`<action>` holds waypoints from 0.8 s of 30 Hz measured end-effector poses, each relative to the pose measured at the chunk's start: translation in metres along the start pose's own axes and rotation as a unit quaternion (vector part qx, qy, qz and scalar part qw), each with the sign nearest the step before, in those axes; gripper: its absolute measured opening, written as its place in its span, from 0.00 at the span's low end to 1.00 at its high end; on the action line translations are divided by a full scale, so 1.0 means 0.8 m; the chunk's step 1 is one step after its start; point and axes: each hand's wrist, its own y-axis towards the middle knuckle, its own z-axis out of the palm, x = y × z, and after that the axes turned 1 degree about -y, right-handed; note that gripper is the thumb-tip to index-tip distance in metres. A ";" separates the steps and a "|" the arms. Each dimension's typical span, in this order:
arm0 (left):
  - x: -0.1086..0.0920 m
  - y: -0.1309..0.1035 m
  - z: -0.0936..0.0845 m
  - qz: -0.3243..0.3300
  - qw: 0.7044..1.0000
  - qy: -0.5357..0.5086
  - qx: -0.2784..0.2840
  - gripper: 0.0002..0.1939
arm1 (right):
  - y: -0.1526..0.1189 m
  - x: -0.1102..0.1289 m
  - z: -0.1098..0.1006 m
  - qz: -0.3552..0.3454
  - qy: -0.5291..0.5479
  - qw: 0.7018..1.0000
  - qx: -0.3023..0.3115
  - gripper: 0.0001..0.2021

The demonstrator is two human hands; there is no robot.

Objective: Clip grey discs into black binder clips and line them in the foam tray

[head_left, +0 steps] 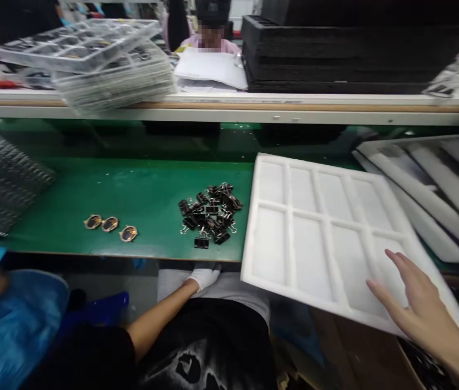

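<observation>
My right hand [418, 295] is bare, its thumb and fingers spread over the right part of a white foam tray [290, 207]. This tray has several rectangular compartments and overhangs the front edge of the green table. Whether the palm touches it, I cannot tell. My left hand [205, 277], in a white glove, is low by my lap at the table's front edge; its fingers are mostly hidden. Beyond it lies a pile of black binder clips [212, 211] with silver handles. Left of the clips are round, gold-rimmed sunglasses pieces [109, 223] with brownish lenses.
White foam trays [424, 179] lean at the right. Stacked clear plastic trays [111, 76] and black foam blocks [335, 57] occupy the raised shelf [229, 111]. A grey ridged stack [1, 184] stands left. A person in blue [13, 325] is close on my left; another sits opposite.
</observation>
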 end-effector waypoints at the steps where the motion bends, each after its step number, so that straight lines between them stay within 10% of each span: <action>1: 0.004 -0.018 -0.007 0.018 1.000 -0.005 0.003 0.17 | 0.019 0.018 0.011 0.017 -0.017 0.999 0.026 0.45; 5: 0.003 -0.098 -0.033 0.166 0.986 -0.018 -0.019 0.13 | 0.081 0.071 0.056 0.017 -0.111 0.982 0.151 0.50; 8: -0.013 -0.128 -0.061 0.310 0.917 0.061 -0.246 0.13 | 0.107 0.087 0.070 -0.038 -0.148 0.972 0.181 0.47; 11: -0.031 -0.116 -0.089 0.184 0.853 0.172 -0.457 0.36 | 0.126 0.094 0.071 -0.096 -0.153 0.963 0.199 0.47; 16: -0.046 -0.063 -0.120 0.006 0.898 0.211 -0.386 0.60 | 0.153 0.109 0.082 -0.151 -0.148 0.960 0.185 0.42; 24: -0.022 -0.042 -0.166 0.028 0.914 0.216 -0.342 0.57 | 0.155 0.163 0.089 -0.168 -0.117 0.963 0.173 0.33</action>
